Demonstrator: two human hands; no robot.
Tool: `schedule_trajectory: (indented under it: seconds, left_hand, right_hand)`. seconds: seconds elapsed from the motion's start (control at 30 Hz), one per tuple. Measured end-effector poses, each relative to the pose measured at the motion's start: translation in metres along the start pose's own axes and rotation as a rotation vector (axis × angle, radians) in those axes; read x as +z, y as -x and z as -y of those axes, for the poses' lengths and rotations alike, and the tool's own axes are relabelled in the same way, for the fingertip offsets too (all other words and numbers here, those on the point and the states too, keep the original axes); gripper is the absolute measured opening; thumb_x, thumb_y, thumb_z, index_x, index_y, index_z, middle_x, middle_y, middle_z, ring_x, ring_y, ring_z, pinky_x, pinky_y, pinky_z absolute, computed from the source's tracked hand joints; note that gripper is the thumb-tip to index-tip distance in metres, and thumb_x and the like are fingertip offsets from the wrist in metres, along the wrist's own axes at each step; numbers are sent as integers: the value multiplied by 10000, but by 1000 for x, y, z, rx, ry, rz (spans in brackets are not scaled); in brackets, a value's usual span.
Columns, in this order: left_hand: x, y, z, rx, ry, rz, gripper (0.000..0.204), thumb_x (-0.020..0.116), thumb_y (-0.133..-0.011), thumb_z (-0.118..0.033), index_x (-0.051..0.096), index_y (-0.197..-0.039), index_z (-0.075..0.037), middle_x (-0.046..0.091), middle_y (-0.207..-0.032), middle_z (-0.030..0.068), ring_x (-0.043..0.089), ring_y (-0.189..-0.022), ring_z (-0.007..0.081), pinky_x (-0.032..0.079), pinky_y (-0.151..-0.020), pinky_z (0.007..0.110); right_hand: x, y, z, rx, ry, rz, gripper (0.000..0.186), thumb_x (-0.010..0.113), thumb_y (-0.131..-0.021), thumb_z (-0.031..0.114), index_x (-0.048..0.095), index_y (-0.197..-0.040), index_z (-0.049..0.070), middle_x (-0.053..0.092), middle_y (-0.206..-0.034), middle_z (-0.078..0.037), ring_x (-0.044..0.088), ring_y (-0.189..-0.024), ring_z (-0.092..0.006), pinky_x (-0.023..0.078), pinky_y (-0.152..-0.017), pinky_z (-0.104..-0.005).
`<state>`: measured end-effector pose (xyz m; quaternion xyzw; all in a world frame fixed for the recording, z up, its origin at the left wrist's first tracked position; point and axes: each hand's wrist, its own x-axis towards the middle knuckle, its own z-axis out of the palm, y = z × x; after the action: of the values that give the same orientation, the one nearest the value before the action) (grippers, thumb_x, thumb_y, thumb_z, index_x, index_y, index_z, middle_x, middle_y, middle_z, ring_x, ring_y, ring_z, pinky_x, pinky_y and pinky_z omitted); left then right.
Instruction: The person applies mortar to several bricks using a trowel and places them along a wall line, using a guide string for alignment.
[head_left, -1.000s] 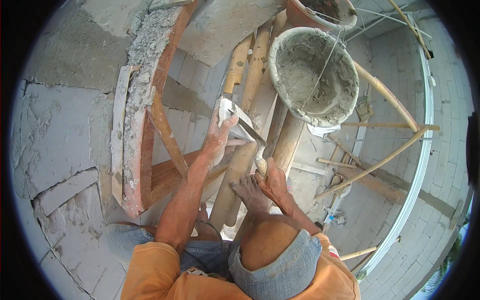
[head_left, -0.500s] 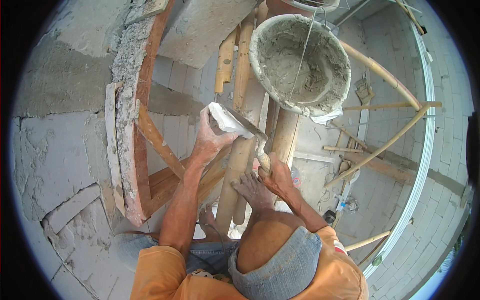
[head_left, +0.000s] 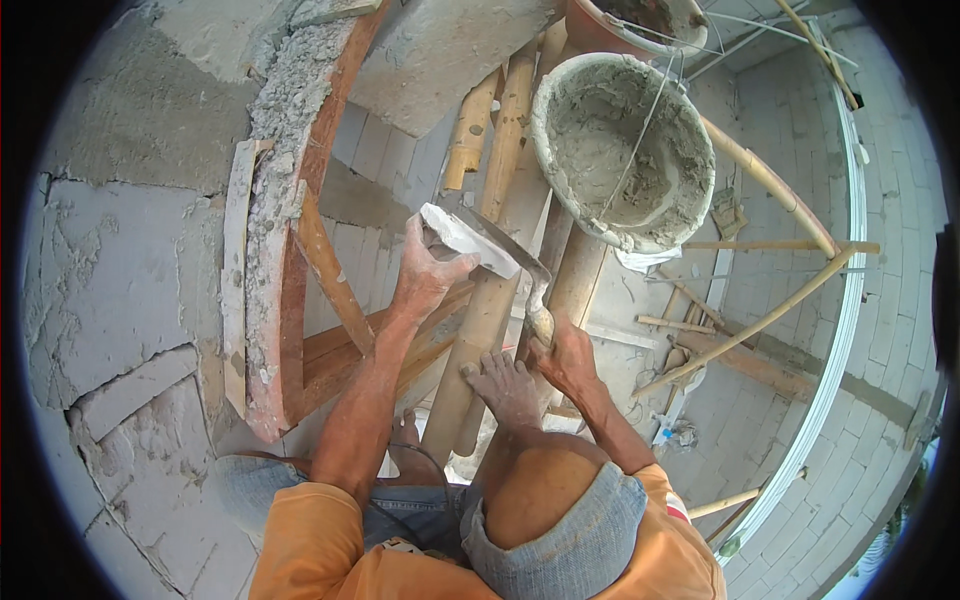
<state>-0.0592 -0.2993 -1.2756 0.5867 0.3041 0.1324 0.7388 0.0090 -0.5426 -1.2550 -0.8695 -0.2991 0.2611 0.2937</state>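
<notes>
Trowel point(head_left: 541, 276) nearly edge-on; reddish bucket point(head_left: 597, 32) cropped

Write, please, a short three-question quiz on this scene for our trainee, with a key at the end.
1. Which hand grips the trowel?
2. True or false: the grey bucket stands to the left of the left hand.
3. Fill the gap: the left hand holds a ____-coloured piece.

Key: 1. The right hand. 2. False; it stands to the right. 3. White.
</notes>
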Motion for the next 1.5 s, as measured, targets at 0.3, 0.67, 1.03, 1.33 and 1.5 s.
schedule_trajectory:
  seconds: [0.3,0.67,1.03,1.33,1.5]
  left_hand:
    - [12,13,2,55,-59,-40,886,840,-707,-118,295,-1389,31,490,-1276,162,539,-1206,260,480,-1049,417]
    - [24,33,11,214,-337,-41,848,852,-690,-76,312,-1339,1,494,-1247,161,572,-1158,249,533,-982,410]
    - [24,40,20,350,-392,-82,890,904,-648,-165,372,-1334,29,628,-1181,202,649,-1093,285,521,-962,393]
    - [18,28,28,396,-451,-48,943,908,-656,-125,321,-1382,4,567,-1235,182,617,-1120,245,542,-960,381]
    - [16,41,25,271,-467,-63,947,917,-644,-126,331,-1376,4,553,-1259,186,614,-1125,249,538,-964,392]
  right_hand:
    - [-16,8,31,-161,-106,-248,345,715,-836,49,507,-1101,-29,671,-799,-250,695,-724,-426,527,-601,-443]
    - [9,16,-1,16,-61,-58,346,728,-798,87,508,-1054,11,672,-865,-271,679,-787,-464,542,-643,-511]
    - [10,10,-12,40,29,46,379,745,-796,124,502,-1056,-7,660,-797,-277,674,-739,-472,547,-614,-496]
    - [7,8,-8,-5,-8,-36,391,762,-790,119,509,-1063,0,668,-789,-251,684,-741,-461,549,-601,-486]
    - [-17,8,49,-118,-285,-163,350,697,-833,140,502,-1067,-34,681,-838,-284,681,-807,-500,544,-683,-515]
